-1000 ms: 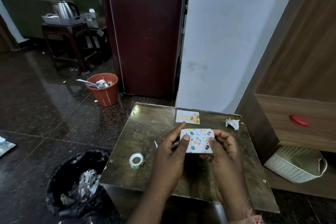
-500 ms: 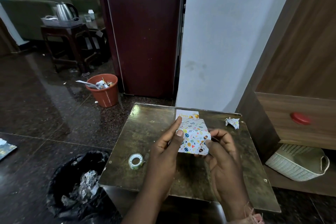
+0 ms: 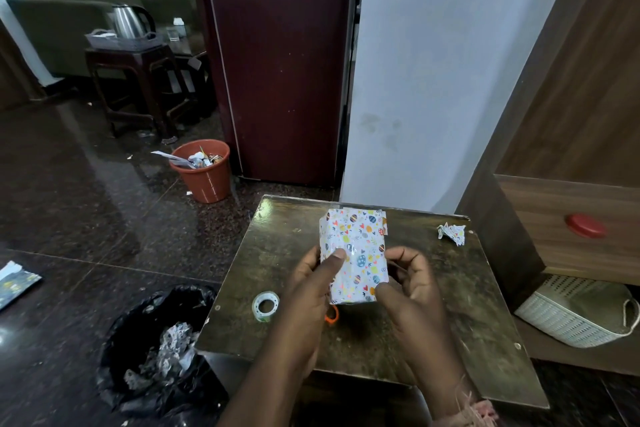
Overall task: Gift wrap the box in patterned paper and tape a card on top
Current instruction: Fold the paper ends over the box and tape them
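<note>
The box (image 3: 353, 253), wrapped in white paper with coloured egg and heart prints, is held upright above the small brown table (image 3: 450, 305). My left hand (image 3: 311, 291) grips its left side with the thumb pressed on the front face. My right hand (image 3: 412, 291) holds the lower right corner. A clear tape roll (image 3: 265, 305) lies on the table to the left of my hands. An orange loop (image 3: 331, 316) shows just under the box. The card is hidden behind the box.
A crumpled paper scrap (image 3: 451, 233) lies at the table's far right. A black bin bag (image 3: 156, 350) stands left of the table, an orange bucket (image 3: 202, 170) further back. A white woven basket (image 3: 578, 312) and a wooden cabinet (image 3: 568, 218) are on the right.
The wrapped box has been turned from lying flat and sideways to standing upright, and it now covers the card on the table. Both hands shifted their grip with it.
</note>
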### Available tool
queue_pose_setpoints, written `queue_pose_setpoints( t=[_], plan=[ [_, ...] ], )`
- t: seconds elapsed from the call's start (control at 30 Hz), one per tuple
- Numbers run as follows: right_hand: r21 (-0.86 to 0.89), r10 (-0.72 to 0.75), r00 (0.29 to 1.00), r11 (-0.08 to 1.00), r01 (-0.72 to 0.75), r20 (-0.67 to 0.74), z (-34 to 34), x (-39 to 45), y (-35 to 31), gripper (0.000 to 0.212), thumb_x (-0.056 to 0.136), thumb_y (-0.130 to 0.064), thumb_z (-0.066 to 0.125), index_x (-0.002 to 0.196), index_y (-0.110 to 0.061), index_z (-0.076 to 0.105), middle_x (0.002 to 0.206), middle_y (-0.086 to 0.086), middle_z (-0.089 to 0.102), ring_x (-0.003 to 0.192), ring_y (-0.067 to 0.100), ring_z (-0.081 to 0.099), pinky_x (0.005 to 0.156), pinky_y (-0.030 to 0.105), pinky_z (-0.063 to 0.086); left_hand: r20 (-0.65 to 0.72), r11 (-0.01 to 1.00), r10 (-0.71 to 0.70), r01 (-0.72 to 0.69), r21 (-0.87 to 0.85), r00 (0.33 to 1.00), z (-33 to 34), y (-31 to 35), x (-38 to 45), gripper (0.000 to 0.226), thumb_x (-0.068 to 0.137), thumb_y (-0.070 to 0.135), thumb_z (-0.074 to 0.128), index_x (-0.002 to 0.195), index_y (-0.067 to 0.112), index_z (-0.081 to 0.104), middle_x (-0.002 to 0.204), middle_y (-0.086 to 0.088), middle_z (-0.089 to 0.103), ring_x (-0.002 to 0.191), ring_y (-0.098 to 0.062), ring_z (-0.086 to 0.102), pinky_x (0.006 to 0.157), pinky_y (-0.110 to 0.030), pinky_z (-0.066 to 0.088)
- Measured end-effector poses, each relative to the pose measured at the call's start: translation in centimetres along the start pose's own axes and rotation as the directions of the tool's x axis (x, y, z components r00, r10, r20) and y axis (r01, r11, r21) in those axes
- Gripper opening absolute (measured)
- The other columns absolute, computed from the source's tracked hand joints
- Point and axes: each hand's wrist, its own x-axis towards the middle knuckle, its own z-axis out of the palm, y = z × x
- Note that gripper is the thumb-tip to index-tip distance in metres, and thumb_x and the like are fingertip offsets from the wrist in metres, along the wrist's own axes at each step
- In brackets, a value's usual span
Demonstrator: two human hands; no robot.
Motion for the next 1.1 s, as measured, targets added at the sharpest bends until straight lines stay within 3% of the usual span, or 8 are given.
queue_pose_setpoints(
  t=[0.13, 0.3, 0.43, 0.53, 0.63, 0.8, 1.0, 1.1],
  plan=[
    [0.036, 0.045, 0.999, 0.998, -0.045, 0.003, 0.2, -0.3, -0.4, 0.049, 0.076, -0.016, 0.067, 0.123, -0.025, 0.054, 0.119, -0.006, 0.07, 0.11, 0.009, 0.068, 0.08, 0.024, 0.056, 0.063, 0.976, 0.031, -0.044, 0.214, 0.998, 0.0, -0.7, 0.0, 0.04, 0.099, 0.014, 0.064, 0.137, 0.024, 0.061, 0.126, -0.002, 0.074, 0.12, -0.022, 0.068, 0.1, -0.038, 0.053],
    [-0.087, 0.147, 0.988, 0.986, -0.143, 0.047, 0.2, -0.4, -1.6, 0.064, 0.082, -0.025, 0.081, 0.134, -0.034, 0.045, 0.122, -0.014, 0.069, 0.108, -0.001, 0.068, 0.081, 0.021, 0.057, 0.077, 0.991, -0.02, 0.009, 0.132, 0.997, -0.3, -0.9, 0.3, 0.04, 0.103, 0.014, 0.056, 0.142, 0.02, 0.06, 0.136, -0.006, 0.068, 0.127, -0.022, 0.063, 0.098, -0.031, 0.052],
    [0.373, 0.38, 0.924, 0.851, -0.37, 0.049, 0.3, 0.1, -2.4, 0.041, 0.091, -0.023, 0.064, 0.131, -0.012, 0.06, 0.124, 0.016, 0.071, 0.112, 0.029, 0.07, 0.1, 0.052, 0.053, -0.005, 0.994, -0.003, 0.004, 0.111, 1.0, -0.6, -1.2, 0.5, 0.031, 0.099, 0.022, 0.063, 0.129, 0.019, 0.071, 0.127, -0.01, 0.073, 0.126, -0.029, 0.062, 0.103, -0.048, 0.045],
    [0.607, 0.516, 0.848, 0.637, -0.475, 0.123, -0.5, 0.5, -3.0, 0.037, 0.099, -0.028, 0.051, 0.122, -0.004, 0.067, 0.119, 0.018, 0.073, 0.103, 0.031, 0.073, 0.093, 0.049, 0.056, -0.113, 0.98, 0.025, -0.002, 0.2, 0.993, -1.1, -1.5, 1.0, 0.023, 0.097, 0.02, 0.068, 0.119, 0.02, 0.074, 0.115, -0.005, 0.077, 0.116, -0.027, 0.07, 0.107, -0.054, 0.05],
    [0.666, 0.605, 0.791, 0.553, -0.501, 0.092, -0.9, 0.8, -2.5, 0.043, 0.098, -0.029, 0.047, 0.123, -0.001, 0.066, 0.118, 0.021, 0.073, 0.095, 0.033, 0.074, 0.086, 0.046, 0.058, -0.064, 0.969, -0.037, 0.051, 0.241, 0.997, -0.7, -1.6, 0.8, 0.036, 0.088, 0.034, 0.079, 0.122, 0.027, 0.072, 0.116, -0.001, 0.077, 0.111, -0.021, 0.071, 0.089, -0.04, 0.057],
    [0.423, 0.614, 0.789, 0.717, -0.554, -0.009, -1.2, 1.1, -1.8, 0.045, 0.101, -0.021, 0.032, 0.126, 0.0, 0.063, 0.108, 0.021, 0.075, 0.098, 0.034, 0.07, 0.081, 0.043, 0.056, 0.04, 0.936, -0.081, 0.062, 0.345, 0.996, -0.6, -2.2, 0.4, 0.045, 0.088, 0.024, 0.08, 0.13, 0.029, 0.066, 0.12, 0.008, 0.075, 0.115, -0.015, 0.07, 0.088, -0.032, 0.057],
    [-0.101, 0.45, 0.889, 0.884, -0.457, -0.087, -2.0, 0.7, -1.7, 0.068, 0.081, -0.073, 0.067, 0.129, -0.024, 0.062, 0.114, -0.002, 0.076, 0.102, 0.02, 0.075, 0.092, 0.046, 0.058, 0.09, 0.836, -0.044, -0.012, 0.549, 0.995, -0.9, -2.3, 0.4, 0.051, 0.095, 0.0, 0.067, 0.138, 0.026, 0.062, 0.124, 0.012, 0.074, 0.119, -0.007, 0.067, 0.1, -0.03, 0.054],
    [-0.152, 0.401, 0.87, 0.878, -0.454, -0.286, -1.4, 1.0, -0.7, 0.072, 0.088, -0.048, 0.073, 0.142, -0.019, 0.037, 0.126, 0.002, 0.066, 0.104, 0.02, 0.07, 0.087, 0.043, 0.059, 0.089, 0.778, -0.016, -0.044, 0.627, 0.996, -0.8, -2.6, 0.2, 0.049, 0.097, 0.004, 0.067, 0.138, 0.03, 0.063, 0.125, 0.019, 0.072, 0.12, 0.003, 0.064, 0.105, -0.028, 0.051]
  ],
)
